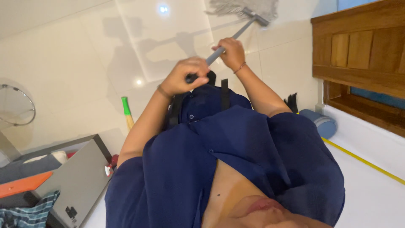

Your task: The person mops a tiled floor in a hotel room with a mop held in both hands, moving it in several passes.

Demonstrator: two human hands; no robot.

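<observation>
A glossy cream tile floor [84,55] fills the view from 9 to 12 o'clock, its grout lines running diagonally. 2 bright ceiling-light reflections [163,8] sit on it, one near 12 o'clock and a smaller one toward the centre. At 3 o'clock stands a wooden panelled cabinet [363,50], with a white surface [371,185] edged by a yellow stripe at 4 o'clock. A round chrome-rimmed object [17,105] sits at 9 o'clock. At 7 o'clock lies an open grey case [80,177] holding folded cloth and an orange item.
</observation>
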